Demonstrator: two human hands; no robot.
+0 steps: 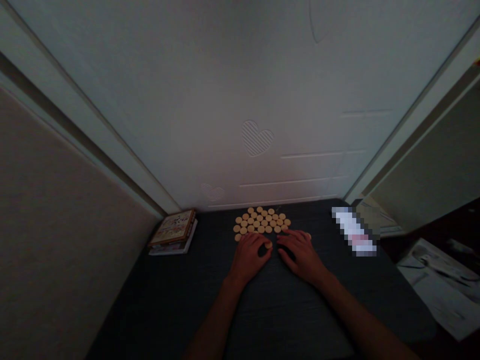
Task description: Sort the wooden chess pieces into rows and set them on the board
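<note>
Several round tan discs, wood-like in look, lie flat in a loose cluster (258, 218) toward the far side of the dark table. My left hand (248, 256) rests at the cluster's near edge and covers part of it. Between its thumb and index finger it pinches one round wooden disc (268, 245). Just to the right, my right hand (302, 252) holds nothing that I can see. Its fingers are apart and reach to the cluster's near right edge. Another disc (308, 236) shows partly behind the right hand's knuckles.
The dark table (285, 320) stands against a white door panel (180, 120) with embossed hearts. Stacked books (172, 230) sit at the table's left edge. A blurred-out pale object (352, 231) lies at the right. Beyond that edge, a white flat item (444, 290) is lower down.
</note>
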